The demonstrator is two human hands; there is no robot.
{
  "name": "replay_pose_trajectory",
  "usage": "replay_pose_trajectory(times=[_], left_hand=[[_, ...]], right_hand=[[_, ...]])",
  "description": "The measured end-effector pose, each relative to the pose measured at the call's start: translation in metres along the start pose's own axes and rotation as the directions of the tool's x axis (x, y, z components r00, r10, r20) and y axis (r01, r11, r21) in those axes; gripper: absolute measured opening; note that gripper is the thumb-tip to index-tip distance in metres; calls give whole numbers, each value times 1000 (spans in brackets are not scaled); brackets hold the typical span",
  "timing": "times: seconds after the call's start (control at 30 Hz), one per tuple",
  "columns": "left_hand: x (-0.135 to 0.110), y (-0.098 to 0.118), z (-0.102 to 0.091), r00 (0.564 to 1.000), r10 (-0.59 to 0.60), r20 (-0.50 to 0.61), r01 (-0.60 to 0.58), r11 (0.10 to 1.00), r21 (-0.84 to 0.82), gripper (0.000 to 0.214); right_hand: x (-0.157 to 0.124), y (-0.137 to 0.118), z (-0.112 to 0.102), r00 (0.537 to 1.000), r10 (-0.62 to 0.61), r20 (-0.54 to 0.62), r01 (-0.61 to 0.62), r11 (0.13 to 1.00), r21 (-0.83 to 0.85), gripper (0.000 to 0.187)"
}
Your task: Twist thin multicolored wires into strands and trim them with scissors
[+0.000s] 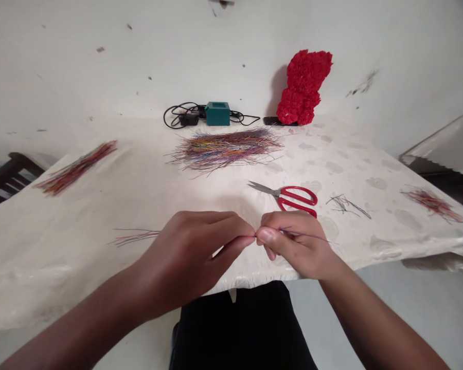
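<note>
Multicoloured thin wires (135,237) pinched between closed fingers of left hand (187,259) and right hand (297,245), fingertips meeting.

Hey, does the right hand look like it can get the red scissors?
Probably yes: the red-handled scissors lie just past the right hand with nothing between them, though it would likely need to let go of the thin wires it pinches first.

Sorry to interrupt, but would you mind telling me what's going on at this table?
A person is pinching thin coloured wires between the fingers of the left hand and right hand, just above the edge of a white-covered table. A small wire bunch extends from behind the left hand. Farther along the table lie a large multicoloured wire pile, red-handled scissors, and more wire bunches at the left and right.
</note>
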State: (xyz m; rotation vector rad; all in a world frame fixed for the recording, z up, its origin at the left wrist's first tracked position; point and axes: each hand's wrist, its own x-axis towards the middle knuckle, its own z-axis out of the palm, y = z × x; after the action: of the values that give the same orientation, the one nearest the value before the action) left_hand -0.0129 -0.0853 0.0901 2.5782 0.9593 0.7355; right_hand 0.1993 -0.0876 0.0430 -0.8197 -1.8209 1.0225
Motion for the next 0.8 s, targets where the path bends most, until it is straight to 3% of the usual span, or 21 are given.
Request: replay_pose_trajectory(times=[0.2,0.3,0.5,0.67,0.8], left_hand=[[2,-9,0,990,36,137,-54,991,125,23],[6,-15,1,965,99,244,-149,969,197,27],[17,-21,3,923,110,369,-201,955,218,21],[20,-28,6,909,162,384,-270,931,247,21],[21,-37,9,907,179,382,-290,921,258,20]], right_hand=[[1,4,-2,999,-41,-4,40,998,-54,33],[3,6,-4,999,-49,-2,49,995,-86,33],[3,13,-4,1000,-3,15,4,996,-94,28],[6,18,-2,1000,21,18,-20,998,-55,25],[1,24,-18,999,18,43,-17,1000,-23,20]])
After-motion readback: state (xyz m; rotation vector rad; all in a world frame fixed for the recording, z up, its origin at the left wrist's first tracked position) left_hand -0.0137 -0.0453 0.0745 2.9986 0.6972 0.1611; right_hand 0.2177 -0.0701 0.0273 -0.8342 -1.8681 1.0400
